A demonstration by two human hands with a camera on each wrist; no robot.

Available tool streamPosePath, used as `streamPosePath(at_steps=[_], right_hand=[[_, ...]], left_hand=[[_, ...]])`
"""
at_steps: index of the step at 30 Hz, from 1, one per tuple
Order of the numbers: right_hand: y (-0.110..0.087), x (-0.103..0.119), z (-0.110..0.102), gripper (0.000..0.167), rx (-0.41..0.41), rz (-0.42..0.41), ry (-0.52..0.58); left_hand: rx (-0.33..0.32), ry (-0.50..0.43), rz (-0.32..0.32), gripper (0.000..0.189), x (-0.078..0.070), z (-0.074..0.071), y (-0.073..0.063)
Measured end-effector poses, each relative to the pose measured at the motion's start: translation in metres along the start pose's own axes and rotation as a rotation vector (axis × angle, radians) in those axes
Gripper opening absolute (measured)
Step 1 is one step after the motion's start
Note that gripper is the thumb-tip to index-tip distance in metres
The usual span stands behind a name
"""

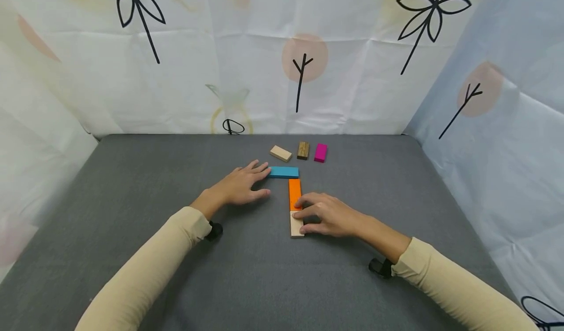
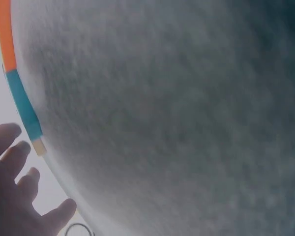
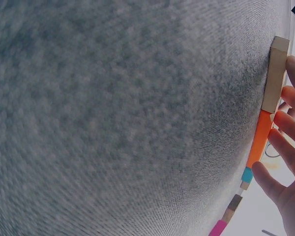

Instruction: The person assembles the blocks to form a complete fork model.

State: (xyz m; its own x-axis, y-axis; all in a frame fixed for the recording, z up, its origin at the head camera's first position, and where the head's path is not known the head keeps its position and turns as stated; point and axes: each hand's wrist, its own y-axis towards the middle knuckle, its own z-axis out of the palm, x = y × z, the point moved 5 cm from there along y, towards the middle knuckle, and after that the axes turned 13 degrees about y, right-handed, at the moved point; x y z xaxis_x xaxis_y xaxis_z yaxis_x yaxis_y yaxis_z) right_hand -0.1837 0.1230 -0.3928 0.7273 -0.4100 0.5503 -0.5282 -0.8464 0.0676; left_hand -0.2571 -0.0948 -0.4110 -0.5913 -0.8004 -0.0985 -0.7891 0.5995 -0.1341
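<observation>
A blue block (image 1: 284,172) lies crosswise on the grey table. From its right end an orange block (image 1: 294,193) runs toward me, and a pale wooden block (image 1: 296,228) continues that line. My left hand (image 1: 240,185) is spread beside the blue block, its fingertips at the block's left end; whether they touch it I cannot tell. Over the seam between the orange and pale blocks, my right hand (image 1: 330,216) has its fingers lightly bent, tips resting on both. In the right wrist view, the fingers (image 3: 287,147) lie spread along these blocks.
Behind the blue block lie a small pale block (image 1: 280,153), a dark brown block (image 1: 303,150) and a magenta block (image 1: 320,153). A patterned white cloth (image 1: 260,76) hangs behind the grey tabletop (image 1: 176,154) and along its sides.
</observation>
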Motion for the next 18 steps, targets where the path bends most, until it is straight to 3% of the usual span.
streamPosePath(at_steps=[6,18], right_hand=[[0.001,-0.001,0.001,0.036,0.006,0.014,0.002],[0.001,-0.001,0.001,0.036,0.002,0.012,0.009]], left_hand=[[0.011,0.022,0.023,0.074,0.004,0.002,-0.002],[0.029,0.027,0.043,0.075,-0.008,0.005,0.008]])
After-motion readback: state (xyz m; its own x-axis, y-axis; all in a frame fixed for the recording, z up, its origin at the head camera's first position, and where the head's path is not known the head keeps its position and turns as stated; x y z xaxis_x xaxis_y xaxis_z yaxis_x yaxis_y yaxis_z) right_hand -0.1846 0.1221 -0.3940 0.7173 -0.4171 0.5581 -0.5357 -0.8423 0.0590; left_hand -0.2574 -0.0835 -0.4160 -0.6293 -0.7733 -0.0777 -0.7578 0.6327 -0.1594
